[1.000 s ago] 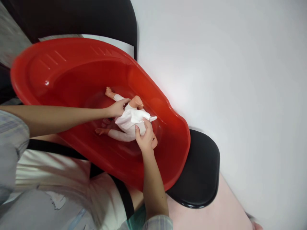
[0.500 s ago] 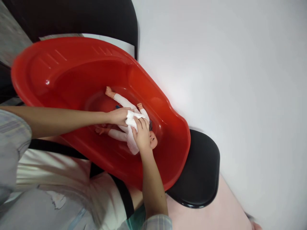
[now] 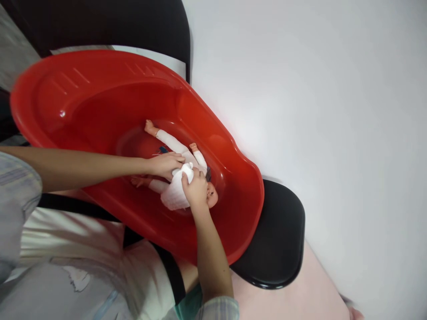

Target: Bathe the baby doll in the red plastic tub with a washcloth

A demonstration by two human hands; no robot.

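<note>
Doll (image 3: 173, 149): lay low in the red tub (image 3: 100, 98), head beside the near wall, legs toward the wide end.
Left hand (image 3: 165, 163): curled over the doll's middle, fingers pressed on the white cloth (image 3: 175, 195).
Right hand (image 3: 196, 189): closed around a bunched fold of that cloth, beside the doll's head.
Room: open tub floor beyond the feet; walls close at the head.
Edges: tub overhung a black seat (image 3: 276, 240).
Writing: none readable.
Hidden: doll's torso and face mostly covered.
</note>
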